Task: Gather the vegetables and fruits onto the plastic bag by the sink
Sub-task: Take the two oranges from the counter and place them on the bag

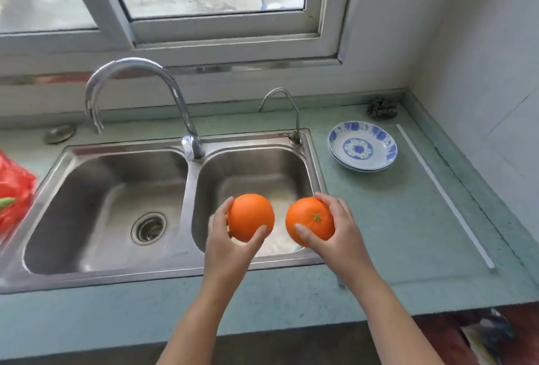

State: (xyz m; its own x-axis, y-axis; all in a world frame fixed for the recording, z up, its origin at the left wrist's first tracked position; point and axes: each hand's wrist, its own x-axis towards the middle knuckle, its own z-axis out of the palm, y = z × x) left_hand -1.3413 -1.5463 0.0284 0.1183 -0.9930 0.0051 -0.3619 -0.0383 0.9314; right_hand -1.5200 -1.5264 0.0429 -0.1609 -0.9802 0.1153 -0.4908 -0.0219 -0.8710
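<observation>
I hold two oranges above the right basin of the steel sink (186,265). My left hand (226,243) grips one orange (251,216) from its left side. My right hand (339,232) grips the other orange (309,220), whose green stem end faces me. The two fruits hang side by side, a small gap between them. A red plastic bag (13,189) lies on the counter at the far left edge, with something green (6,202) on it, mostly cut off by the frame.
A tall faucet (140,73) arches over the divider and a small tap (287,108) stands behind the right basin. Stacked blue-and-white bowls (362,146) sit on the green counter to the right, with a scrubber (382,108) in the corner and a white strip (446,198).
</observation>
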